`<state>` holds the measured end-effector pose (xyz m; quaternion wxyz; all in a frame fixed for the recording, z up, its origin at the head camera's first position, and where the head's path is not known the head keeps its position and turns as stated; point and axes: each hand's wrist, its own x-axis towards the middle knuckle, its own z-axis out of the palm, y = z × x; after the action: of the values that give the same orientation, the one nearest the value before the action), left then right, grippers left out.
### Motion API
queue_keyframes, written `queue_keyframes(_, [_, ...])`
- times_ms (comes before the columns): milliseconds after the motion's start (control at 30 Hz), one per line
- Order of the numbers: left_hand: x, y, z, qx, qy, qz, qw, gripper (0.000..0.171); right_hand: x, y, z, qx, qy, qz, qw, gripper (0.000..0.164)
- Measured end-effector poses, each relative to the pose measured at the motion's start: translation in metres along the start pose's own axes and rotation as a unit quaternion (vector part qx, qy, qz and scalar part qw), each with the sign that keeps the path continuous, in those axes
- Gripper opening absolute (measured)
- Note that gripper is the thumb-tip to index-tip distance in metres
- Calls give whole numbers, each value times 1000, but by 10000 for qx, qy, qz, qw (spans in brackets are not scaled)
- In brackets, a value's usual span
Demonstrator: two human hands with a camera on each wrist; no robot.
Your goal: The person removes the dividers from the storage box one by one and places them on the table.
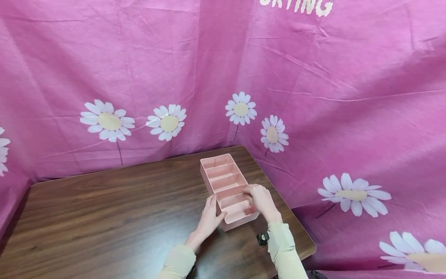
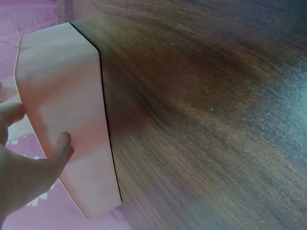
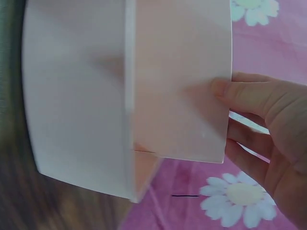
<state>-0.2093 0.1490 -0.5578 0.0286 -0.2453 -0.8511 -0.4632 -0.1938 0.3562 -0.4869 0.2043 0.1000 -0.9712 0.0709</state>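
Observation:
A pink divided storage box with several compartments in a row lies open side up on the wooden table. My left hand holds its left side near the close end; in the left wrist view, one digit touches the outer wall and another reaches over the rim. My right hand is over the right side of the box. In the right wrist view, that hand pinches the edge of a flat pink divider panel, thumb on one face and fingers behind. The panel stands beyond the box's near wall.
The box is near the right edge of the brown wooden table. Pink cloth with white daisies hangs behind and to the right. A small black object appears beside the right sleeve.

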Motion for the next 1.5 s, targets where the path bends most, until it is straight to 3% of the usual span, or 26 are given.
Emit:
queue_keyframes(333, [-12,-17,-32,66,-46,49,10000,68,12,-32,-17,-6,346,-275,9990,19])
queue_keyframes(533, [-21,-26,-63,342,237,160,9990,67,16,-66,-21,194,765,-186,9967,16])
queue_keyframes(667, [-35,-41,-90,714,540,221,9957,68,17,-91,-17,489,988,-224,9937,14])
queue_keyframes(800, [-56,-64,-119,1032,761,-46,9917,69,16,-114,-5,982,1157,-168,9883,14])
queue_keyframes(900, [-73,-80,-142,1160,818,-414,9890,68,11,-127,11,1323,1202,118,9838,13])
queue_keyframes(1033, [-90,-96,-167,1169,796,-901,9858,69,1,-143,36,1907,706,671,9768,9])
queue_keyframes(1167, [-103,-104,-184,1141,865,-1237,9819,69,-12,-158,60,2395,-159,1297,9621,8])
queue_keyframes(1333, [-117,-109,-190,1236,1007,-1213,9797,69,-26,-171,82,2777,-866,1636,9427,11])
queue_keyframes(1433, [-124,-108,-188,1298,1064,-1067,9800,68,-28,-178,89,2974,-1089,1760,9321,12])
queue_keyframes(1500, [-127,-105,-185,1323,1102,-921,9807,67,-28,-182,94,2972,-1135,1810,9306,12])
